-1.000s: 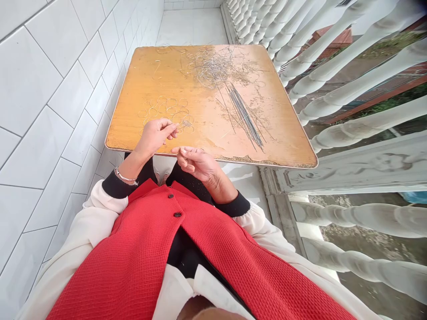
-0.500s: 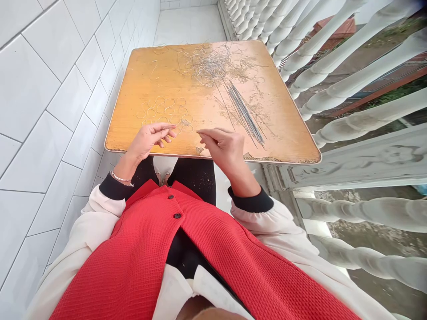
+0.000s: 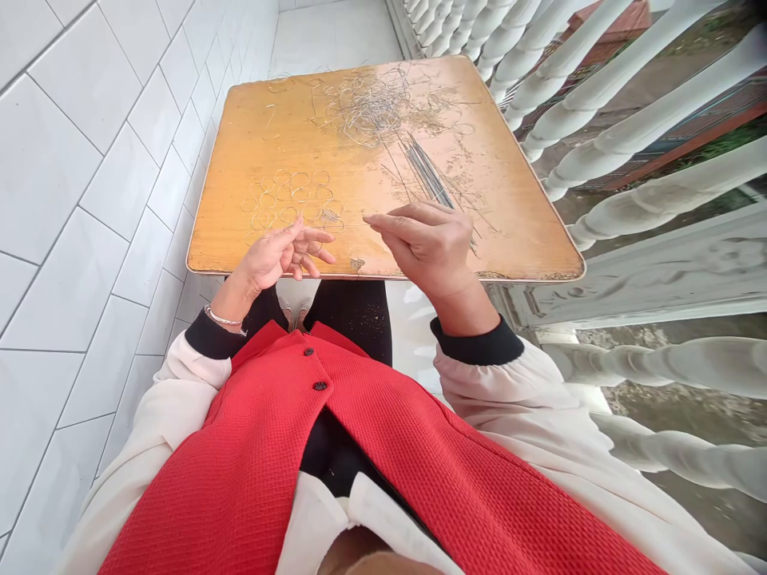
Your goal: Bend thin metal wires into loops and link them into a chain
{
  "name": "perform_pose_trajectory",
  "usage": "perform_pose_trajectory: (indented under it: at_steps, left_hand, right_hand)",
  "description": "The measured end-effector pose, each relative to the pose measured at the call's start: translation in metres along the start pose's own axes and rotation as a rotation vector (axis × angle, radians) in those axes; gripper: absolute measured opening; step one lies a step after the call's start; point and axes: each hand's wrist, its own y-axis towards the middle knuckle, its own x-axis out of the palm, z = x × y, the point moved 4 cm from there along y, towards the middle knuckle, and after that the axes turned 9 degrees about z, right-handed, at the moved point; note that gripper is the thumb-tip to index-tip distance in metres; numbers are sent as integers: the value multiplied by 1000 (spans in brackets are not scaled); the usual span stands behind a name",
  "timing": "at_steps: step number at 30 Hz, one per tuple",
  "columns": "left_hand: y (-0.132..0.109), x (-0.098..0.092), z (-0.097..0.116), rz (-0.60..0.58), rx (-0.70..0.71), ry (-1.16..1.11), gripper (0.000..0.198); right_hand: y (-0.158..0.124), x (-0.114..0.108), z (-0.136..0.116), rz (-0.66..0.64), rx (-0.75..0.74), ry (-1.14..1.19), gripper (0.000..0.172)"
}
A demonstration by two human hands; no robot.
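Note:
Above the near edge of a worn wooden table (image 3: 221,231), my left hand (image 3: 286,251) has its fingers spread, with nothing visible in it. Just beyond it lie several thin wire rings (image 3: 293,185) in loose rows, with a small clump of fine bits (image 3: 329,216) among them. My right hand (image 3: 428,235) is held to the right, its thumb and forefinger pinched together; whatever sits between the tips is too small to make out. Partly behind that hand lies a bundle of straight grey wires (image 3: 427,169).
A tangled heap of thin wire (image 3: 375,104) covers the table's far middle, with loose strands around it. A white tiled wall (image 3: 120,160) runs along the left. White balusters (image 3: 575,104) stand close on the right.
My left hand has opened and its fingers have spread. The right hand has moved to the right and stays pinched, apart from the left. The view has shifted slightly.

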Motion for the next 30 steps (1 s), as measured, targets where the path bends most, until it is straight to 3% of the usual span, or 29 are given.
perform_pose_trajectory:
  at_steps: [3, 6, 11, 14, 17, 21, 27, 30]
  left_hand:
    - [-1, 3, 2, -37, 3, -34, 50]
    - [-3, 2, 8, 14, 92, -40, 22]
    - [-4, 4, 7, 143, 264, 58, 43]
    - [-6, 6, 2, 147, 258, 90, 51]
    - [-8, 7, 0, 123, 169, 158, 46]
    - [-9, 9, 4, 88, 93, 219, 26]
    - [-9, 7, 12, 107, 114, 199, 15]
    - [-11, 3, 17, 117, 127, 210, 17]
  right_hand:
    - [5, -6, -3, -4, -45, 12, 33]
    - [6, -9, 0, -83, -28, 49, 31]
    - [7, -8, 10, -135, 44, 56, 31]
    - [16, -8, 8, -170, 60, 54, 28]
    - [27, -9, 4, -211, 54, 26, 31]
    - [39, -9, 0, -240, 29, 29, 29]
    - [38, -7, 13, -245, 142, 178, 21]
    - [36, -4, 19, -259, 121, 199, 23]
